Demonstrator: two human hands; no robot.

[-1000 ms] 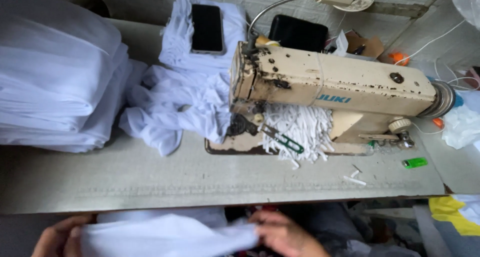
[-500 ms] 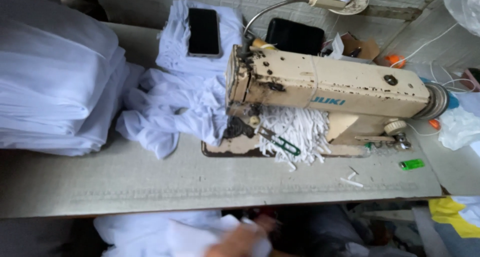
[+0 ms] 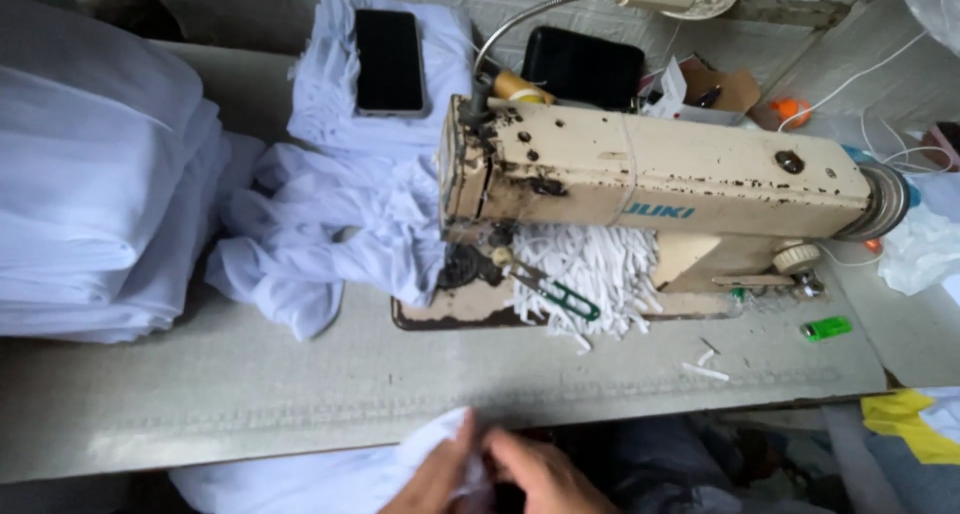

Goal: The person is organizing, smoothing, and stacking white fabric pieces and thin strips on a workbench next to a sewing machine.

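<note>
Holding a piece of white cloth [image 3: 330,479] low down by the front edge of the counter [image 3: 300,384], both hands are busy at the bottom of the picture. The left hand [image 3: 435,479] has its fingers closed on the cloth, pinching a fold of it. The right hand [image 3: 545,474] is right next to it, fingers bent in on the same bunch of cloth, but how tight they grip I cannot tell, since part of the hand is cut off.

The cloth looks thin, soft and light. It will flop and fold when lifted, so I think an edge or corner is the best place to take hold, with two hands to keep it flat.

Up on the counter sits an old cream sewing machine [image 3: 650,174]. A heap of white strips [image 3: 590,279] and small green snips [image 3: 565,296] lie under it. A big stack of folded white cloth [image 3: 90,204] is on the left, and a dark phone [image 3: 388,62] rests on more cloth behind.
</note>
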